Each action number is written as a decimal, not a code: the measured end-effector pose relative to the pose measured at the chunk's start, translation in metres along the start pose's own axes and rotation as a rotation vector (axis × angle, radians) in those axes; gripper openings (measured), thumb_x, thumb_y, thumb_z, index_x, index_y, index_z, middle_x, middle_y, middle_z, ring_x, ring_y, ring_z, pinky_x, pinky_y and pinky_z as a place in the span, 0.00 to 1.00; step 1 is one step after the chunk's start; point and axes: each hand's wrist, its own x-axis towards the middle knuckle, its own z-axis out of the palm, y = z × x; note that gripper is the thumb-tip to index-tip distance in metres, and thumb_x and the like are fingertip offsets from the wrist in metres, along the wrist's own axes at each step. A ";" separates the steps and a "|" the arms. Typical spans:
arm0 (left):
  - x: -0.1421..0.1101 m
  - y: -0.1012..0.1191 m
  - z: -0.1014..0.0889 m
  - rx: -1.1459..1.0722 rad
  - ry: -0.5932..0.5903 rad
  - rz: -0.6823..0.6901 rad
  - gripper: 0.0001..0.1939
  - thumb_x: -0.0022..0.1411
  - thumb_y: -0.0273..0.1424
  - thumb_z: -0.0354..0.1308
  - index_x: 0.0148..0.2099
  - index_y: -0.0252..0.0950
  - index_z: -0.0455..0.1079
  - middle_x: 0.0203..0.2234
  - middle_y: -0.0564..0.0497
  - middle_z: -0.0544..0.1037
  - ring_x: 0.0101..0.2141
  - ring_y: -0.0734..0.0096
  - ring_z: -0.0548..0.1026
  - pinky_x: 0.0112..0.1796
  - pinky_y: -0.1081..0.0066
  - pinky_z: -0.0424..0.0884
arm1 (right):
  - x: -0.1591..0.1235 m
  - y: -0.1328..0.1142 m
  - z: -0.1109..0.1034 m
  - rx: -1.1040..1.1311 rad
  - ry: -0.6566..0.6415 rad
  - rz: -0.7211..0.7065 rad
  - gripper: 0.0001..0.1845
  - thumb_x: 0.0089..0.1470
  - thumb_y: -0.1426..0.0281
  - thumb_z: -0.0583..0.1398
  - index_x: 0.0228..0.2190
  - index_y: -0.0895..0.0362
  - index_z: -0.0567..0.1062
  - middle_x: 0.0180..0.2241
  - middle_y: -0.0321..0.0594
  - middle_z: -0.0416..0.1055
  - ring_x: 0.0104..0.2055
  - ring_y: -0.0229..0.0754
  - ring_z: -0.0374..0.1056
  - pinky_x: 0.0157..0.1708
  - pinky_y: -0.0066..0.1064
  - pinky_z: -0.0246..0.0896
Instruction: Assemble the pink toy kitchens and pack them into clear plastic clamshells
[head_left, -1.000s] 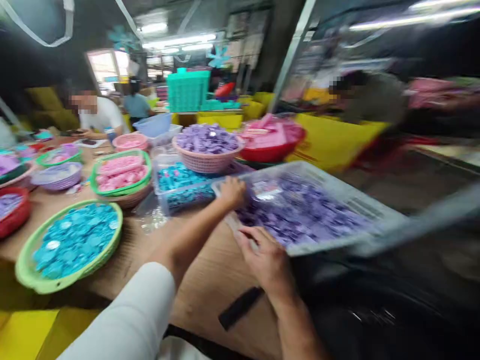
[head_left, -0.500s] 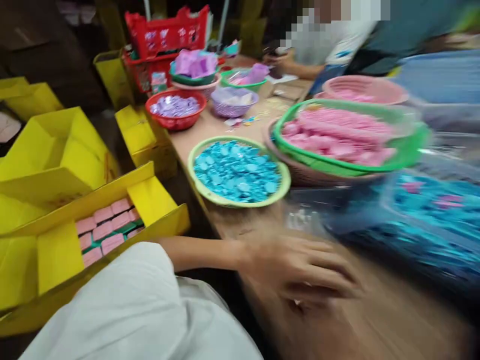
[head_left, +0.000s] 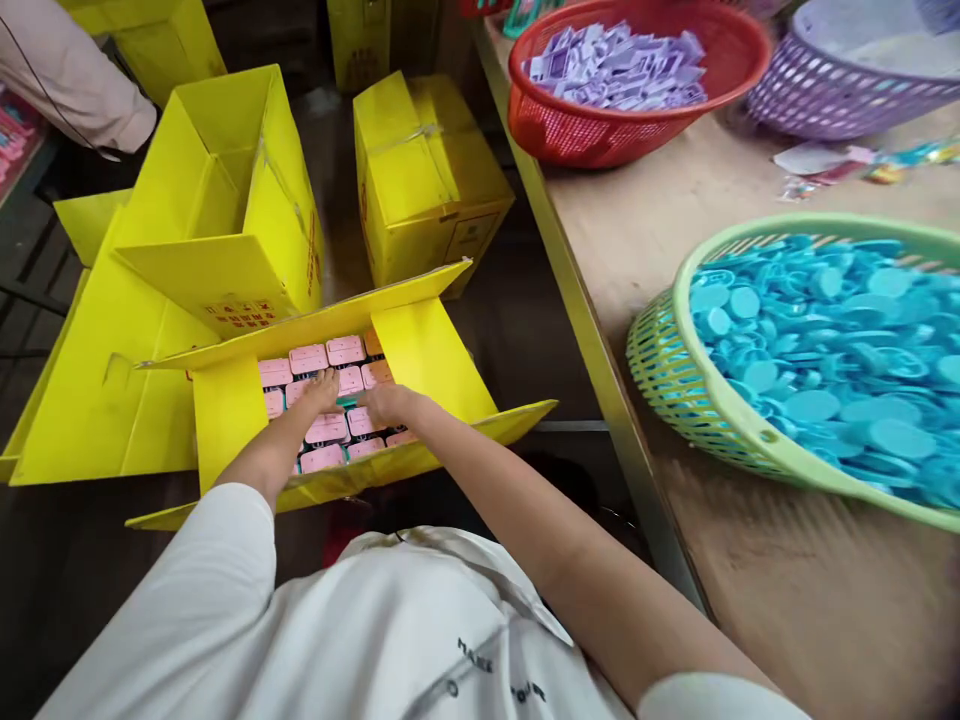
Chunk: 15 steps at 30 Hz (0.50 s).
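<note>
Both my hands reach down into an open yellow carton (head_left: pixel 427 362) packed with rows of pink rectangular cases (head_left: pixel 326 429), some showing teal or dark edges. My left hand (head_left: pixel 321 392) rests on the cases near the middle, its fingers stretched out. Close to its right, my right hand (head_left: pixel 385 404) is bent down with the fingers curled among the cases. Whatever it grips is too small to make out. A teal edge shows in the gap between the two hands.
More yellow cartons (head_left: pixel 277 180) stand behind, with a closed one (head_left: pixel 420 170) near the table. On the wooden table (head_left: pixel 600 240) are a green basket (head_left: pixel 705 395) of blue pieces, a red basket (head_left: pixel 585 135) of purple pieces and a purple basket (head_left: pixel 817 100). A person's sleeve (head_left: pixel 97 85) shows upper left.
My view has swung left and down from the table to the carton. A hand that was blurred over the table is gone from there; both hands are now inside the carton.
</note>
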 end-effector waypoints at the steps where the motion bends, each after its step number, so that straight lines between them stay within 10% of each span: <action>1: 0.006 -0.005 0.007 0.006 -0.030 -0.010 0.51 0.50 0.36 0.72 0.69 0.26 0.52 0.66 0.28 0.57 0.65 0.41 0.55 0.61 0.55 0.57 | 0.011 0.001 0.011 -0.008 -0.045 0.049 0.08 0.59 0.75 0.63 0.42 0.60 0.78 0.44 0.46 0.77 0.47 0.45 0.74 0.50 0.39 0.69; 7: 0.032 -0.012 0.021 0.047 -0.045 -0.030 0.50 0.57 0.48 0.65 0.71 0.31 0.47 0.65 0.29 0.57 0.63 0.42 0.57 0.59 0.52 0.58 | 0.032 0.012 0.054 -0.091 -0.110 0.324 0.08 0.56 0.68 0.66 0.31 0.61 0.79 0.34 0.48 0.78 0.46 0.54 0.75 0.43 0.47 0.72; 15: 0.029 0.012 0.034 0.083 0.082 -0.065 0.37 0.56 0.38 0.65 0.61 0.23 0.58 0.58 0.26 0.62 0.57 0.44 0.62 0.56 0.56 0.58 | 0.035 0.085 0.008 -0.069 0.012 0.513 0.19 0.52 0.64 0.69 0.40 0.67 0.78 0.39 0.55 0.76 0.45 0.57 0.75 0.40 0.50 0.73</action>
